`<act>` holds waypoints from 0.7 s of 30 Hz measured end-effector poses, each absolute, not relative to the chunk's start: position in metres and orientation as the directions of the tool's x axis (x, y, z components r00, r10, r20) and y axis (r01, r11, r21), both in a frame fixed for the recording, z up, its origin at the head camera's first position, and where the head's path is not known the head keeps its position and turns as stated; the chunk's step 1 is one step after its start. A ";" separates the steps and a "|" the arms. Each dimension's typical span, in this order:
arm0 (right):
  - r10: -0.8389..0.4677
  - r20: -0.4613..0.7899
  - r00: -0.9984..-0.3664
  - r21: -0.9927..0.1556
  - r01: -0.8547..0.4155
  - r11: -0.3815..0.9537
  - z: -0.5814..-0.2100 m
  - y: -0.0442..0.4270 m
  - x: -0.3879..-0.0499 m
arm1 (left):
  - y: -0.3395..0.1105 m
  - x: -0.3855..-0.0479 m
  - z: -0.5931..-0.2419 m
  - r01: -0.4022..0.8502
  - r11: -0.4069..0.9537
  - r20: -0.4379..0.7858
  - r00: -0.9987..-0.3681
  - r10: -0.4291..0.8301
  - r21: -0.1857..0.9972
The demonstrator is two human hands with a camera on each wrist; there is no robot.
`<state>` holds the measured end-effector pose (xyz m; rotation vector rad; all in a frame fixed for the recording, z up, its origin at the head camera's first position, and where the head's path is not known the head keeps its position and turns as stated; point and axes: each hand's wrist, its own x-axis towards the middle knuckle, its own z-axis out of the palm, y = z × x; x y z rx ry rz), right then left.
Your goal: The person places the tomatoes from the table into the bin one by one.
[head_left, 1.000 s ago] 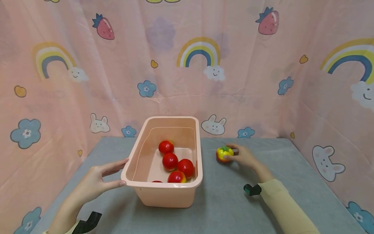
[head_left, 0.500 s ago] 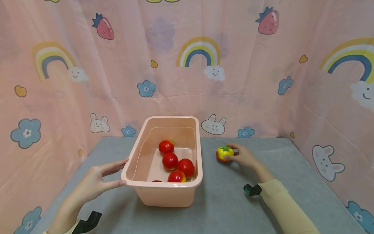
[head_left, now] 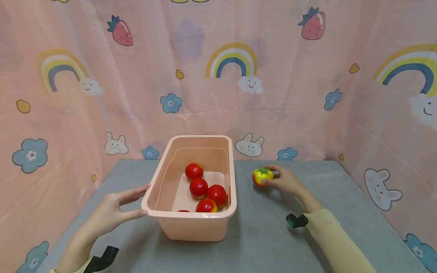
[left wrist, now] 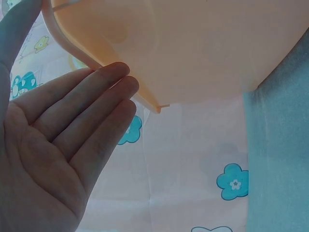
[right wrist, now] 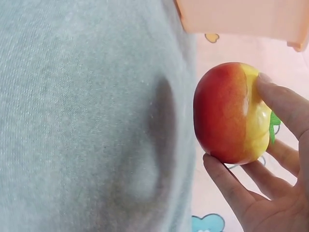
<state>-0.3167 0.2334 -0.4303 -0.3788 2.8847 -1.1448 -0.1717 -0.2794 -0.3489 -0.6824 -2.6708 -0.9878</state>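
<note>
My right hand (head_left: 286, 182) pinches a glossy red-and-yellow toy tomato (head_left: 262, 176) with a green leafy top, to the right of the bin. In the right wrist view the tomato (right wrist: 229, 113) sits between thumb and fingertips, slightly above the table, its shadow apart from it. My left hand (head_left: 110, 212) touches the left rim of the pink plastic bin (head_left: 191, 227) with straight fingers and thumb. The left wrist view shows the palm (left wrist: 48, 150) and extended fingers against that rim. Inside the bin lie several red tomatoes (head_left: 198, 188), one mostly hidden by the front wall.
A grey cloth-covered table (head_left: 259, 235) carries the bin. Behind it and at the right hangs a pink curtain (head_left: 218, 110) printed with rainbows, rabbits and flowers. A black wrist mount (head_left: 296, 220) sticks out from the right sleeve (head_left: 336, 240).
My right hand has risen very slightly with the tomato, most visibly in the last half second. The left hand and the bin have stayed put.
</note>
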 end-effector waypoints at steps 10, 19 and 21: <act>-0.249 0.100 -0.963 -0.676 -0.249 0.694 -0.420 0.231 -0.311 | -0.279 -0.171 -0.349 0.493 0.662 0.349 -0.869 0.349 0.565; -0.260 0.140 -0.956 -0.649 -0.286 0.705 -0.410 0.230 -0.304 | -0.279 -0.171 -0.350 0.493 0.658 0.352 -0.869 0.346 0.569; -0.262 0.145 -0.954 -0.646 -0.291 0.705 -0.407 0.230 -0.302 | -0.279 -0.171 -0.350 0.493 0.657 0.353 -0.869 0.346 0.571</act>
